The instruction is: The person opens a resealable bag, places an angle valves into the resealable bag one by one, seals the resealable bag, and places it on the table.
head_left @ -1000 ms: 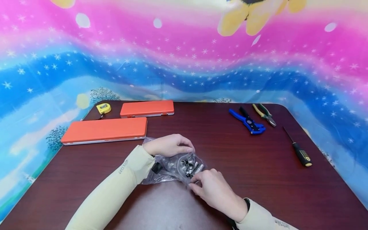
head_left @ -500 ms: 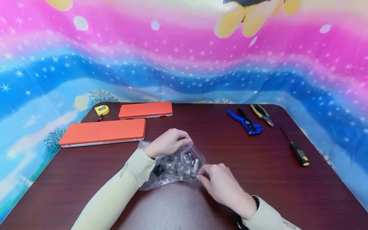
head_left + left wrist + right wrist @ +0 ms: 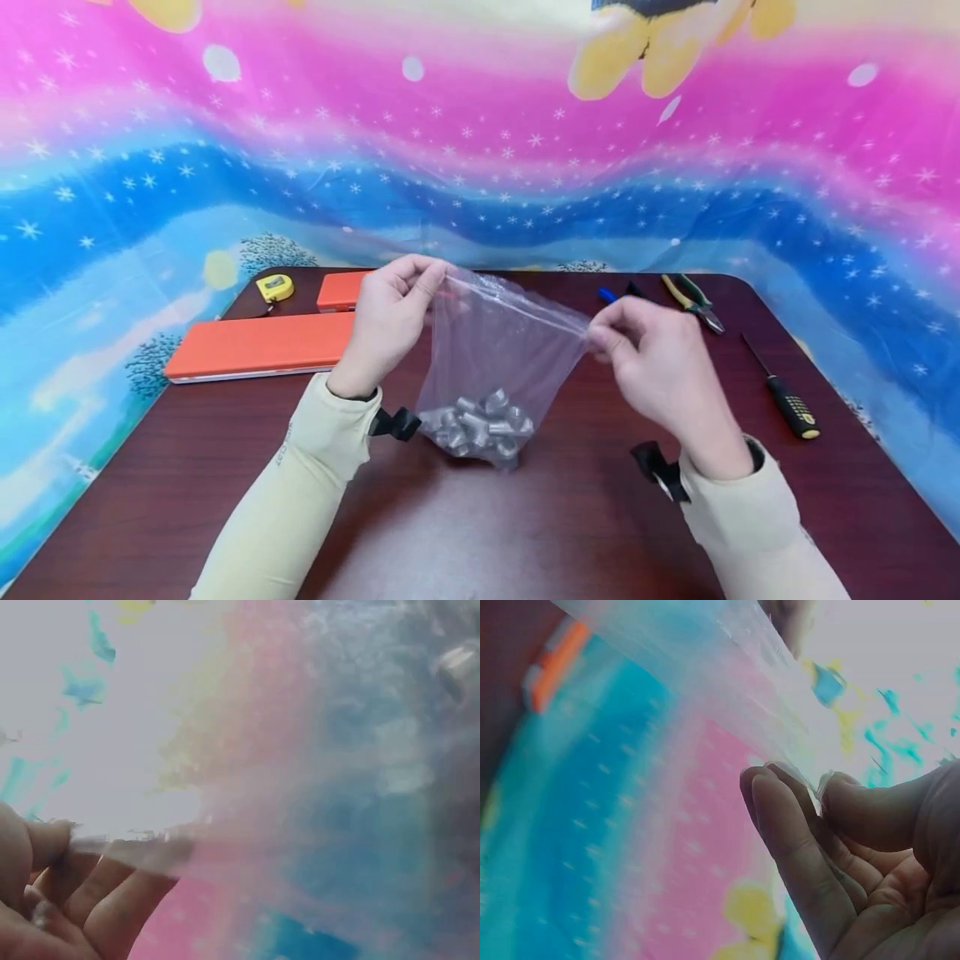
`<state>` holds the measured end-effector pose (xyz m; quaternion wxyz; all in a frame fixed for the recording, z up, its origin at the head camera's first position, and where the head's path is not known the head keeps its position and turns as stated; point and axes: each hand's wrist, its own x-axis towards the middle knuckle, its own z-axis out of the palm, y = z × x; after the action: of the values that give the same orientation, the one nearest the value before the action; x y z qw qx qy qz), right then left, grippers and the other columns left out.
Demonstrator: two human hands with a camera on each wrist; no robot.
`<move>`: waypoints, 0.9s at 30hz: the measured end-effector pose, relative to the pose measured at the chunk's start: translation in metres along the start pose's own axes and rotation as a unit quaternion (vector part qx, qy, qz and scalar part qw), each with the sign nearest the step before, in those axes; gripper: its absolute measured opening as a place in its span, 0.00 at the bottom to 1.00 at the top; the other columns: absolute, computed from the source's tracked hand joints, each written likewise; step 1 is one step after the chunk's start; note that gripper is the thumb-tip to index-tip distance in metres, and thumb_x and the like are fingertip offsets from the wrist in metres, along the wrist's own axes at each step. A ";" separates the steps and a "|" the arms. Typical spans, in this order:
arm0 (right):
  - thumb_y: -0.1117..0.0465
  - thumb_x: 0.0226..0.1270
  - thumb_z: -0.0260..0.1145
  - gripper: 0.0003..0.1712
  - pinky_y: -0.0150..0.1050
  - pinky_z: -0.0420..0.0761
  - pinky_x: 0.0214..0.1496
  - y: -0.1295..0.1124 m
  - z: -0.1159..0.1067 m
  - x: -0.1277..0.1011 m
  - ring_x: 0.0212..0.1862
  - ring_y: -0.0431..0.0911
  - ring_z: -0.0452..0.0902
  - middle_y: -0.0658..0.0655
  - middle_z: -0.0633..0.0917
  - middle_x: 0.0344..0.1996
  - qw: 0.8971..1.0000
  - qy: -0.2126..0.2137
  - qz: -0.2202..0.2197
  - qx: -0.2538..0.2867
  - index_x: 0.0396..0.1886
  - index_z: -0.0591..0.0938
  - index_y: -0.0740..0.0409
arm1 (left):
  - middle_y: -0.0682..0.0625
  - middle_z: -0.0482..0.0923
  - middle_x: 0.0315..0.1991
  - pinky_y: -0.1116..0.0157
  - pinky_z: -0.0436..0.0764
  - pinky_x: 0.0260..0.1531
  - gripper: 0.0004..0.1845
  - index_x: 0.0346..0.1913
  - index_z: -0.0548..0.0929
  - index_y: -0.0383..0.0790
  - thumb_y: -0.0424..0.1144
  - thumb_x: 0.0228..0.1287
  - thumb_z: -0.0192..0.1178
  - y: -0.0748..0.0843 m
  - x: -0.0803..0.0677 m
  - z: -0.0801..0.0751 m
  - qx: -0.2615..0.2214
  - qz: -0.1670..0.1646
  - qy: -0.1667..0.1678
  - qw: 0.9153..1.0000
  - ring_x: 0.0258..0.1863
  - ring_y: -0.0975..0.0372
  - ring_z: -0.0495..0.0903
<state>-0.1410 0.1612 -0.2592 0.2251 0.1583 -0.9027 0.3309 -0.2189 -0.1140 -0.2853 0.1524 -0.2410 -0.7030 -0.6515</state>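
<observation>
A clear plastic zip bag (image 3: 502,350) hangs stretched between my two hands, with several shiny metal sockets (image 3: 480,427) gathered at its bottom. My left hand (image 3: 393,321) pinches the bag's upper left corner between thumb and fingers. At the upper right corner, slightly lower, my right hand (image 3: 660,358) pinches the top edge. In the left wrist view the film of the bag (image 3: 360,787) fills most of the picture beside my thumb and fingers. The right wrist view shows the bag's corner between thumb and fingertip (image 3: 769,787).
Two orange cases (image 3: 258,346) lie at the left, the farther one partly behind my left hand. A yellow tape measure (image 3: 275,287) sits at the back left. Pliers (image 3: 690,302), a screwdriver (image 3: 791,408) and a partly hidden blue-handled tool (image 3: 609,295) lie on the right.
Both hands have moved up and apart, raising the bag from lying on the table to hanging stretched. The sockets have settled together at its bottom.
</observation>
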 end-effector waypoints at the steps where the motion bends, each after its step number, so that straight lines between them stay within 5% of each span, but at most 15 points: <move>1: 0.66 0.68 0.67 0.05 0.36 0.74 0.28 -0.001 -0.004 0.004 0.28 0.41 0.81 0.49 0.86 0.25 1.000 0.019 -0.009 -0.002 0.32 0.85 0.54 | 0.44 0.87 0.34 0.58 0.85 0.32 0.13 0.45 0.84 0.33 0.41 0.74 0.57 0.005 0.000 0.002 -0.018 0.009 0.009 1.000 0.31 0.54 0.87; 7: 0.62 0.68 0.69 0.03 0.27 0.74 0.30 0.012 -0.016 0.018 0.30 0.43 0.83 0.52 0.87 0.27 0.997 0.082 -0.013 0.003 0.35 0.87 0.56 | 0.42 0.87 0.36 0.56 0.85 0.38 0.12 0.46 0.84 0.32 0.39 0.73 0.58 0.004 0.002 0.020 -0.065 0.030 0.032 0.997 0.34 0.53 0.87; 18: 0.45 0.70 0.66 0.21 0.41 0.81 0.43 0.058 0.005 0.046 0.35 0.45 0.86 0.53 0.89 0.34 0.988 -0.039 0.079 0.127 0.51 0.84 0.55 | 0.42 0.87 0.38 0.56 0.85 0.38 0.16 0.48 0.83 0.33 0.44 0.73 0.57 -0.029 0.003 0.020 -0.064 -0.021 0.031 0.997 0.36 0.52 0.87; 27: 0.48 0.69 0.67 0.17 0.43 0.82 0.44 0.071 0.012 0.049 0.37 0.49 0.84 0.55 0.88 0.32 0.979 -0.071 0.126 0.140 0.43 0.89 0.56 | 0.40 0.86 0.37 0.57 0.85 0.37 0.16 0.49 0.83 0.29 0.41 0.69 0.63 -0.035 0.007 0.026 -0.065 -0.082 0.016 0.994 0.35 0.53 0.88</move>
<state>-0.2172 0.1988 -0.2795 0.0923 0.0962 -0.8737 0.4679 -0.2409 -0.0883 -0.3137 0.0935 -0.1820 -0.6740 -0.7099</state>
